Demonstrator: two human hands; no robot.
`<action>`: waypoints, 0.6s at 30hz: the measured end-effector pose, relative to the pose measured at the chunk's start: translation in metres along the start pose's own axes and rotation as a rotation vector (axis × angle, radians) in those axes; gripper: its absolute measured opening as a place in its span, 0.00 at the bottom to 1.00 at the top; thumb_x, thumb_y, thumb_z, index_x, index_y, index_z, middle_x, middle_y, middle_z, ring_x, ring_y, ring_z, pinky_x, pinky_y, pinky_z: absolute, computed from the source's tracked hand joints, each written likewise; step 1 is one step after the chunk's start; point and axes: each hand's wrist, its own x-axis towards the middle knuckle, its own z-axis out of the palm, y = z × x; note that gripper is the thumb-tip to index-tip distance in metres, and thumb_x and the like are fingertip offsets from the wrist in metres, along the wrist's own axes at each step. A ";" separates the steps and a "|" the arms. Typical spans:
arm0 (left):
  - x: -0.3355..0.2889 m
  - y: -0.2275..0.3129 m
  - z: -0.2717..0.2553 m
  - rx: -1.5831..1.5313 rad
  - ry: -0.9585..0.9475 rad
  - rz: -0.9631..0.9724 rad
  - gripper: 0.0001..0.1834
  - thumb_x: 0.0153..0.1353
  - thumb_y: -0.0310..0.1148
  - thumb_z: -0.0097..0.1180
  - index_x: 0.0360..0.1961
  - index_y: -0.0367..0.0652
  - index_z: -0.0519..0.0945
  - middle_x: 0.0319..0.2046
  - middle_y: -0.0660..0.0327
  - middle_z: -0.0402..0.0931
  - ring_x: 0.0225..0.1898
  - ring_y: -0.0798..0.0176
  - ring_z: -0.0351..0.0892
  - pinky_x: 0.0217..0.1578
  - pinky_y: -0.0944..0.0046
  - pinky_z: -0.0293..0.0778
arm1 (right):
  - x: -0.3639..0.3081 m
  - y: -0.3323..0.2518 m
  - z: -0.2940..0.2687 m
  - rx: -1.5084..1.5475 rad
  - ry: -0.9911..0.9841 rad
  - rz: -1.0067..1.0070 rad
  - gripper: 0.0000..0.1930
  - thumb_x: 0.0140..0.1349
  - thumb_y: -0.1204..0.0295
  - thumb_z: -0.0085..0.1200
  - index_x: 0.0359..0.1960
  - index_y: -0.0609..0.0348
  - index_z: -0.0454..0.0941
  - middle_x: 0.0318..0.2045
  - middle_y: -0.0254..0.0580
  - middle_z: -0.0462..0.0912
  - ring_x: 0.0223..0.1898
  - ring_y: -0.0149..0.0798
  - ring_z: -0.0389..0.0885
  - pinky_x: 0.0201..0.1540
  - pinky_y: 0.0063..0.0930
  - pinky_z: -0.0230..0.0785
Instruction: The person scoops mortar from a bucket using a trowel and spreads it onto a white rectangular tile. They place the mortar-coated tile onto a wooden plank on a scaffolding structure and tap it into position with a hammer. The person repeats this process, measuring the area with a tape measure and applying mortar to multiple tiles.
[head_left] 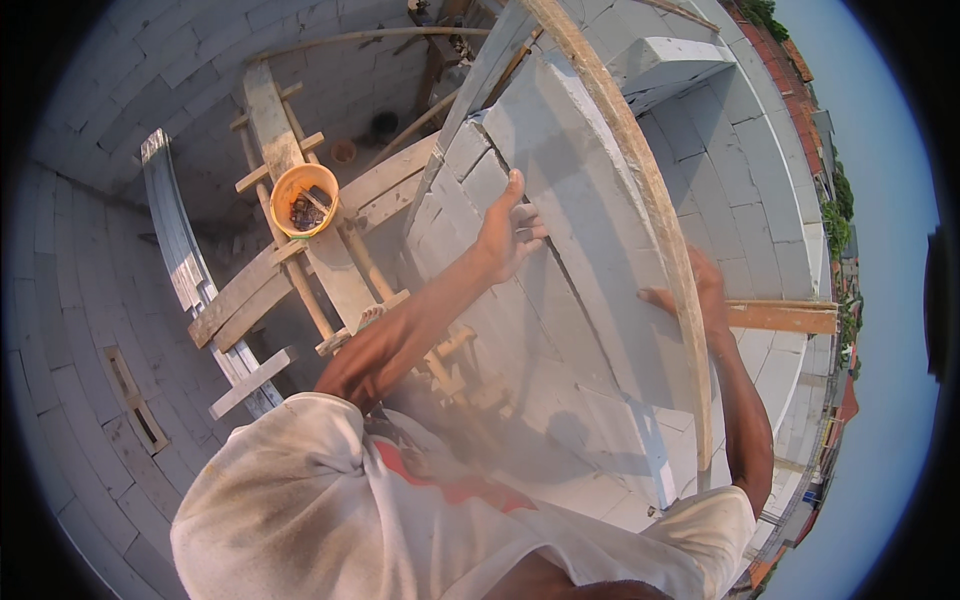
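Observation:
A large pale grey wall block (575,190) sits on top of a block wall, a dark gap running along its lower edge. My left hand (510,235) is at that gap, thumb raised and fingers curled against the block's lower edge. On the other side, my right hand (706,285) grips the block's upper edge, its thumb lying on the near face. A long wooden board (655,200) passes in front of the right hand and hides part of it. The right fingertips cannot be made out.
Left of the wall, an orange bucket (304,200) with dark contents and a tool stands on a plank-and-pole scaffold (270,125). Metal channels (180,235) slope beside it. A wooden beam (780,316) juts out right of my right hand. Rooftops and trees lie beyond the far-right wall.

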 end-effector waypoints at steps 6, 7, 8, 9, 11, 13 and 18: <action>0.005 0.015 -0.007 0.063 0.032 -0.015 0.71 0.67 0.79 0.47 0.76 0.11 0.46 0.73 0.24 0.51 0.72 0.36 0.61 0.77 0.35 0.48 | 0.011 0.001 0.017 0.129 -0.025 0.012 0.36 0.47 0.64 0.84 0.61 0.53 0.85 0.53 0.41 0.84 0.55 0.41 0.83 0.63 0.42 0.78; 0.004 0.017 -0.007 0.069 0.025 0.006 0.69 0.67 0.78 0.48 0.75 0.12 0.48 0.71 0.26 0.55 0.70 0.39 0.64 0.77 0.34 0.49 | 0.013 0.001 0.019 0.163 -0.020 0.013 0.35 0.47 0.65 0.84 0.60 0.54 0.85 0.53 0.42 0.84 0.55 0.41 0.83 0.63 0.41 0.78; 0.004 0.019 -0.006 0.080 0.036 0.020 0.67 0.68 0.76 0.49 0.75 0.13 0.50 0.69 0.28 0.58 0.67 0.42 0.66 0.76 0.34 0.49 | 0.014 0.000 0.020 0.180 -0.019 0.020 0.35 0.47 0.65 0.84 0.60 0.55 0.85 0.53 0.42 0.84 0.55 0.42 0.83 0.63 0.41 0.79; 0.003 0.020 -0.005 0.093 0.026 0.046 0.65 0.68 0.75 0.50 0.75 0.14 0.52 0.67 0.31 0.62 0.64 0.45 0.69 0.76 0.34 0.50 | 0.014 0.000 0.022 0.196 -0.018 0.027 0.35 0.47 0.65 0.83 0.60 0.55 0.85 0.53 0.42 0.84 0.56 0.42 0.83 0.63 0.41 0.79; 0.007 0.025 -0.006 0.099 -0.003 0.009 0.63 0.69 0.73 0.51 0.75 0.17 0.54 0.65 0.33 0.62 0.61 0.48 0.70 0.76 0.34 0.50 | 0.015 -0.002 0.023 0.186 -0.024 0.049 0.34 0.47 0.66 0.83 0.59 0.55 0.85 0.53 0.43 0.84 0.56 0.42 0.83 0.63 0.41 0.79; 0.012 0.026 -0.007 0.095 0.009 -0.017 0.61 0.69 0.72 0.52 0.75 0.19 0.56 0.65 0.33 0.62 0.59 0.49 0.70 0.76 0.34 0.49 | 0.016 -0.004 0.022 0.162 -0.025 0.052 0.34 0.47 0.66 0.83 0.59 0.55 0.86 0.53 0.43 0.84 0.56 0.42 0.83 0.62 0.41 0.80; 0.024 0.025 -0.012 0.077 -0.038 -0.047 0.60 0.68 0.72 0.54 0.76 0.22 0.57 0.67 0.30 0.60 0.61 0.46 0.70 0.76 0.34 0.48 | 0.018 -0.011 0.020 0.060 -0.020 0.012 0.33 0.48 0.66 0.82 0.59 0.55 0.86 0.52 0.43 0.84 0.55 0.42 0.84 0.62 0.41 0.80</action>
